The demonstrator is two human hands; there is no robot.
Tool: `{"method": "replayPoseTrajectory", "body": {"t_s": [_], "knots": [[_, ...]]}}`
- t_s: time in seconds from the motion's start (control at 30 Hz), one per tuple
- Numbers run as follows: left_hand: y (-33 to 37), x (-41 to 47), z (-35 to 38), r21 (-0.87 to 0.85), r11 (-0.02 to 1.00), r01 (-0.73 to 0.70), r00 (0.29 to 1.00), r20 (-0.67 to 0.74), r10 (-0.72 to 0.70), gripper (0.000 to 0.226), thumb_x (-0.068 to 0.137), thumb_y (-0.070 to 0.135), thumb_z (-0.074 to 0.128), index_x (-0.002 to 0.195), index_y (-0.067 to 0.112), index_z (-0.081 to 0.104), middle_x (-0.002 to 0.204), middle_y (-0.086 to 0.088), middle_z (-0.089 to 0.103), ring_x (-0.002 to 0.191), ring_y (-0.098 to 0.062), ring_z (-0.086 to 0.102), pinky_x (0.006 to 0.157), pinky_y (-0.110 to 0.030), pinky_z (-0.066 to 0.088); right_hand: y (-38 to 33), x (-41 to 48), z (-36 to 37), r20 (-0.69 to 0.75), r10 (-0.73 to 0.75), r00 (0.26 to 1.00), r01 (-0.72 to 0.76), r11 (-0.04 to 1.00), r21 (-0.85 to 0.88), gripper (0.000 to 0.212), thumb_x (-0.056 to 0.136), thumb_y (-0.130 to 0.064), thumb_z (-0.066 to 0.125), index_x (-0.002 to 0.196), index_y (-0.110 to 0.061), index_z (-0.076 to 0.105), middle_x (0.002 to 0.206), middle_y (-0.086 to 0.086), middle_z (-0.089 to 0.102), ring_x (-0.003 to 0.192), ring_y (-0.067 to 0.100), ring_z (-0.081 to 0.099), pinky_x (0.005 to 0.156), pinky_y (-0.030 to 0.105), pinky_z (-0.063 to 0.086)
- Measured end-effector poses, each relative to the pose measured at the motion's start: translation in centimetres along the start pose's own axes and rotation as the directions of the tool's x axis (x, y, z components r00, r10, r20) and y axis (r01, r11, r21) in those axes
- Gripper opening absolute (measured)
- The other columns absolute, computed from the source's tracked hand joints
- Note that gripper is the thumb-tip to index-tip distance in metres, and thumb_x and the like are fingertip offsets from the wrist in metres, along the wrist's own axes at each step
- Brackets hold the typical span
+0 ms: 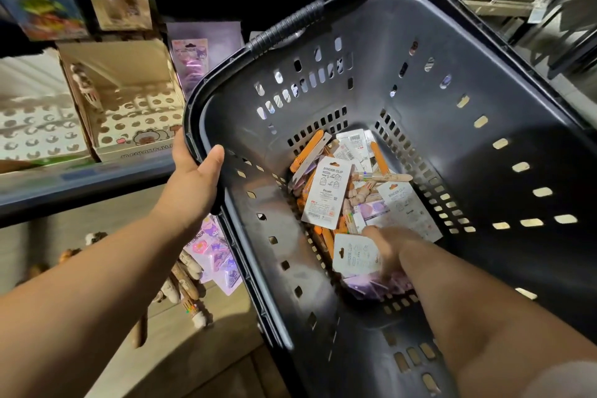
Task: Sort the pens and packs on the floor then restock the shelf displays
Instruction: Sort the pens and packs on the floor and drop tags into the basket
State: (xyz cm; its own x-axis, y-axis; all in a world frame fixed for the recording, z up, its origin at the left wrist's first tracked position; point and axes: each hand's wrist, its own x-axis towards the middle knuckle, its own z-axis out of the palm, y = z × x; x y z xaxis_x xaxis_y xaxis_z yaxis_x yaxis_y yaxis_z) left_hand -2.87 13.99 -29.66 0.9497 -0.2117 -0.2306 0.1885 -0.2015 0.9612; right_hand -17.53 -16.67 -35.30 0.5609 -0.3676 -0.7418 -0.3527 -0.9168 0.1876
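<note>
A heap of mixed stock is contained in the lower end of a tilted dark grey perforated plastic basket. Flat white card packs printed BINDER CLIP are laid on top. Slim orange pens are lodged beneath and beside them. A beige multi-colour pen is laid crosswise over the heap. Purple film packs are found at the near end. Further purple character packs and brown figure-topped pens are scattered on the floor, left of the basket. An open cardboard display box with a holed pen tray is set on the shelf.
</note>
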Motion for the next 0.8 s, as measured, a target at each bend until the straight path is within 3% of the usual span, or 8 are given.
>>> {"method": "replayPoseTrajectory", "body": {"t_s": [0.13,0.27,0.4,0.5,0.57,0.67,0.73,0.8], "knots": [[0.1,0.1,0.1,-0.008,1.0,-0.004,1.0,0.005,0.004,0.065,0.102,0.04,0.043,0.154,0.035,0.006,0.145,0.005,0.045,0.125,-0.017,0.045,0.112,-0.033,0.031,2.2,-0.7,-1.7,-0.045,0.092,0.995,-0.083,0.982,0.168,0.08,0.061,-0.032,0.087,0.13,-0.033,0.047,0.12,0.0,0.062,0.093,0.018,0.061,0.075,0.027,0.051],[0.1,0.1,0.2,-0.027,1.0,0.004,1.0,0.003,-0.004,0.067,0.102,0.04,0.043,0.155,0.034,0.004,0.139,0.011,0.044,0.126,-0.012,0.043,0.11,-0.027,0.029,3.7,-1.3,-2.7,-0.02,0.164,0.986,-0.145,0.918,0.369,0.069,0.068,-0.023,0.084,0.131,-0.025,0.056,0.112,0.007,0.064,0.085,0.019,0.063,0.071,0.027,0.053],[0.0,0.1,0.2,-0.028,0.999,0.019,1.0,0.005,-0.019,0.067,0.102,0.04,0.043,0.155,0.034,0.003,0.14,0.008,0.043,0.123,-0.013,0.043,0.112,-0.03,0.029,4.9,-1.0,-2.5,-0.071,0.215,0.974,-0.086,0.643,0.761,0.05,0.068,-0.018,0.084,0.113,-0.015,0.063,0.095,0.012,0.069,0.08,0.027,0.069,0.069,0.034,0.055],[-0.5,0.3,0.0,-0.025,0.999,0.031,1.0,-0.001,-0.031,0.07,0.098,0.048,0.045,0.153,0.04,0.003,0.141,0.008,0.046,0.128,-0.019,0.046,0.117,-0.041,0.028,4.4,-0.1,-1.6,-0.085,0.237,0.968,0.003,0.328,0.945,0.067,0.053,-0.025,0.09,0.114,-0.017,0.063,0.103,0.011,0.071,0.093,0.034,0.069,0.085,0.051,0.054],[-0.8,0.4,0.0,-0.004,0.999,0.035,0.999,-0.011,-0.035,0.076,0.087,0.062,0.045,0.149,0.047,0.005,0.137,0.012,0.049,0.13,-0.023,0.047,0.116,-0.05,0.027,3.0,0.6,-0.7,-0.061,0.265,0.962,0.014,0.175,0.984,0.071,0.058,-0.021,0.088,0.122,-0.014,0.058,0.11,0.013,0.068,0.101,0.035,0.066,0.091,0.056,0.051],[-0.5,0.4,0.2,-0.028,0.999,0.027,1.0,-0.003,-0.027,0.072,0.091,0.056,0.047,0.15,0.047,0.006,0.133,0.014,0.049,0.127,-0.02,0.048,0.116,-0.046,0.028,-0.1,1.8,0.8,-0.028,0.253,0.967,-0.01,0.148,0.989,0.05,0.069,-0.015,0.084,0.111,-0.011,0.057,0.112,0.011,0.063,0.107,0.029,0.059,0.098,0.048,0.047],[-0.5,0.5,0.3,-0.045,0.999,0.008,1.0,-0.006,-0.008,0.066,0.1,0.041,0.045,0.153,0.041,0.005,0.133,0.01,0.049,0.121,-0.016,0.049,0.112,-0.035,0.033,-1.7,2.9,1.9,0.029,0.199,0.98,-0.046,0.082,0.996,0.059,0.058,-0.018,0.087,0.11,-0.008,0.062,0.113,0.012,0.067,0.101,0.031,0.064,0.089,0.049,0.053],[-0.4,0.4,0.3,-0.038,0.999,0.001,1.0,-0.004,-0.002,0.067,0.101,0.04,0.045,0.154,0.039,0.004,0.13,0.01,0.049,0.119,-0.015,0.048,0.11,-0.032,0.034,-2.7,3.7,2.6,0.064,0.146,0.987,-0.074,0.059,0.996,0.054,0.064,-0.019,0.084,0.113,-0.008,0.065,0.109,0.008,0.068,0.095,0.028,0.065,0.073,0.04,0.054]]}}
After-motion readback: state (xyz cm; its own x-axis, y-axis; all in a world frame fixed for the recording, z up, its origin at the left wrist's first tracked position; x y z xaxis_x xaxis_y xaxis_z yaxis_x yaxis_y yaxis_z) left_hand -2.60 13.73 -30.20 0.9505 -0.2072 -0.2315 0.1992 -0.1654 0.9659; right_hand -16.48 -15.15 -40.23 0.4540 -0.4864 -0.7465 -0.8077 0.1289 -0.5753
